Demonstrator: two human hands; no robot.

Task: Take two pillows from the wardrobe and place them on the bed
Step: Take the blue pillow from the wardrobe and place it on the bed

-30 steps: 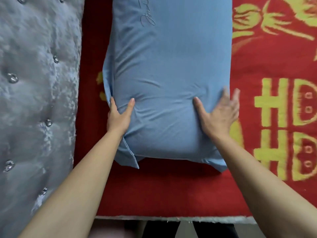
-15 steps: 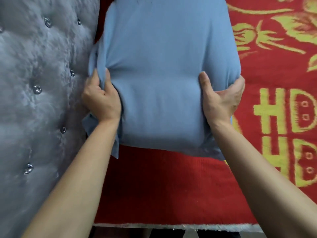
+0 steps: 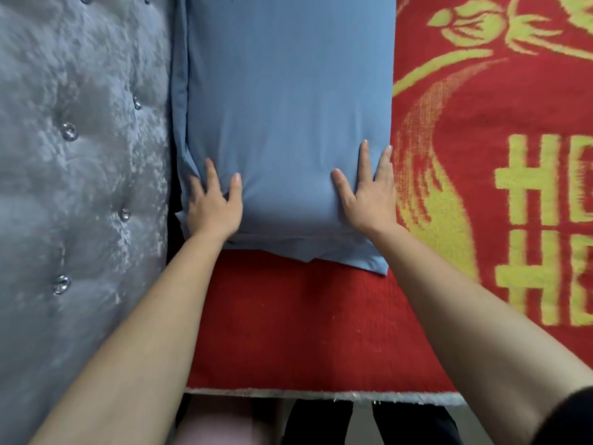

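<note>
A blue pillow (image 3: 285, 117) lies flat on the bed's red blanket (image 3: 295, 319), its left edge against the grey headboard. My left hand (image 3: 215, 207) rests with fingers spread on the pillow's near left corner. On the near right corner my right hand (image 3: 369, 194) lies flat, fingers spread and pressing down. Neither hand grips the fabric. The pillow's far end runs out of the top of the view. No second pillow and no wardrobe are visible.
A grey tufted headboard (image 3: 80, 175) with shiny buttons fills the left side. The red blanket carries yellow-green patterns (image 3: 526, 232) to the right. The bed's near edge (image 3: 321, 395) crosses the bottom, with my legs below it.
Half a second ago both hands gripped the pillow's sides and held it up. Now the pillow lies against the headboard and both hands lie open on top of it.
</note>
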